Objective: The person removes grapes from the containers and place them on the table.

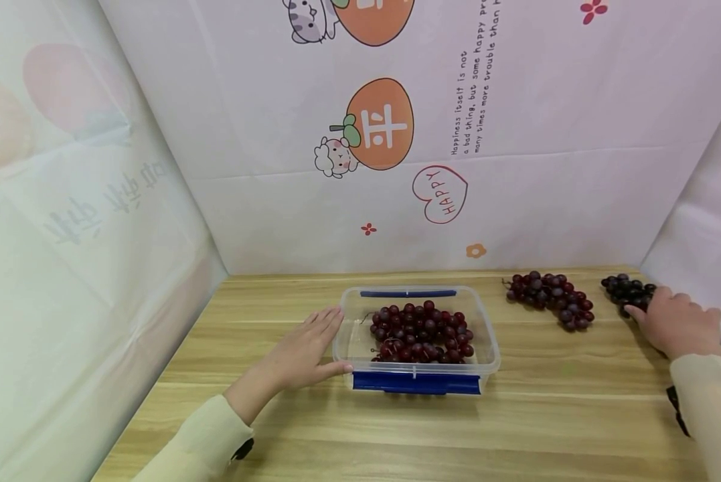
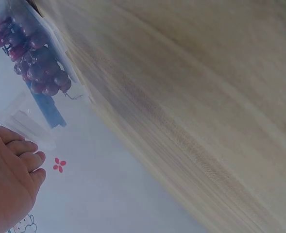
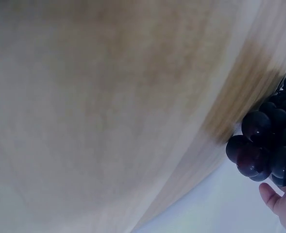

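A clear plastic box [image 1: 491, 341] with blue latches sits on the table, holding dark red grapes [image 1: 420, 331]. At its left side my left hand [image 1: 302, 351] rests against the wall, fingers extended and thumb near the front corner. The left wrist view shows the grapes [image 2: 41, 65] through the box wall. Far to the right, my right hand [image 1: 682, 325] grips a bunch of black grapes [image 1: 624, 292], its fingers curled over the right end. Those black grapes [image 3: 259, 141] lie against the palm and thumb in the right wrist view.
Another bunch of red grapes [image 1: 553, 294] lies on the wooden table [image 1: 553, 428] between the box and the black grapes. Printed white cloth [image 1: 264, 167] walls stand behind the table and at both sides.
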